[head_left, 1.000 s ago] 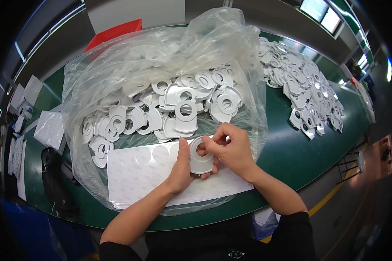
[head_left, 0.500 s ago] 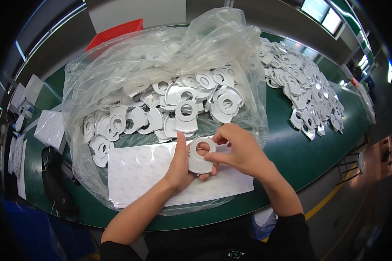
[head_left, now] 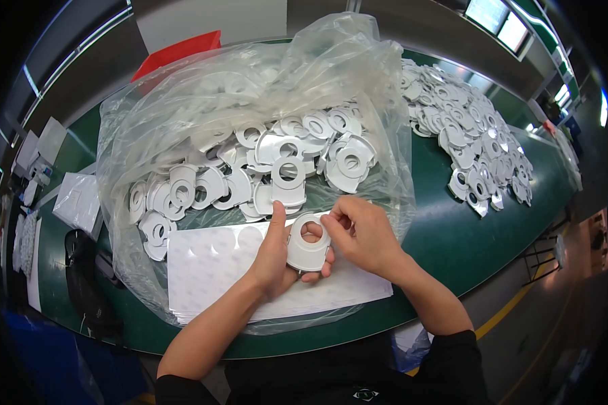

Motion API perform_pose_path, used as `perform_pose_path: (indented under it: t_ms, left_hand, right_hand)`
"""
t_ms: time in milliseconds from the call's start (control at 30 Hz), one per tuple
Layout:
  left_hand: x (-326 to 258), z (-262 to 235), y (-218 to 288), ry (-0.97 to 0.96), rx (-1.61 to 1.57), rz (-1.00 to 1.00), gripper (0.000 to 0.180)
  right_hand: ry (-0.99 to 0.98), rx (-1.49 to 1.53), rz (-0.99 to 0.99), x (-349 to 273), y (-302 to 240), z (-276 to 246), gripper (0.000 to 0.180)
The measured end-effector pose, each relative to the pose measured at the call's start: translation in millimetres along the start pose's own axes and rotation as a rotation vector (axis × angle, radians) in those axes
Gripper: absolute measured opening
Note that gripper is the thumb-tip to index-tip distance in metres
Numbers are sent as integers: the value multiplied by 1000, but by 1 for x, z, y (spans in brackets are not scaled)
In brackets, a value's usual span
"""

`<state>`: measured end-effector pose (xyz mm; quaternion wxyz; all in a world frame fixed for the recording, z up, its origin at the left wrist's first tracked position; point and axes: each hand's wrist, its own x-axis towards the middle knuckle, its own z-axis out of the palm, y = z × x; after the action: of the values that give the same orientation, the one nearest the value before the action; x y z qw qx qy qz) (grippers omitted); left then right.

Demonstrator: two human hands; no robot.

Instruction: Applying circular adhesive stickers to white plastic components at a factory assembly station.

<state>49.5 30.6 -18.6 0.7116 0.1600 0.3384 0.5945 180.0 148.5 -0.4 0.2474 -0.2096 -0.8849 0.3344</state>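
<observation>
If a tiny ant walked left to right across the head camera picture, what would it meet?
White packet in shiny wrapping, red plastic bin, left hand, white rounded plate with a round hole, right hand, heap of similar white plates.

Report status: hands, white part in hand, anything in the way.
Left hand holding the white part, ring end away from body. Right hand at its upper right edge, contact unclear. White sheets below, clear bag beyond; neither blocks the white part.
</observation>
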Motion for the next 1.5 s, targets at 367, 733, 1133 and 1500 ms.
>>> perform_pose_path:
  t_ms: [367,733,1133,1500]
  left_hand:
    - [-9,4,10,198,845,618,40]
    - [5,-19,24,483,2099,873,46]
    - [6,-32,28,711,1841,1028,39]
    - [-5,-4,7,14,-336,425,50]
  right_hand:
    - [452,1213,114,23,64,-92,21]
    - [-165,284,150,13,21,-68,12]
    - [-688,-304,-112,-17,-23,-31,20]
    - [-821,-253,-71,-13,-21,-26,17]
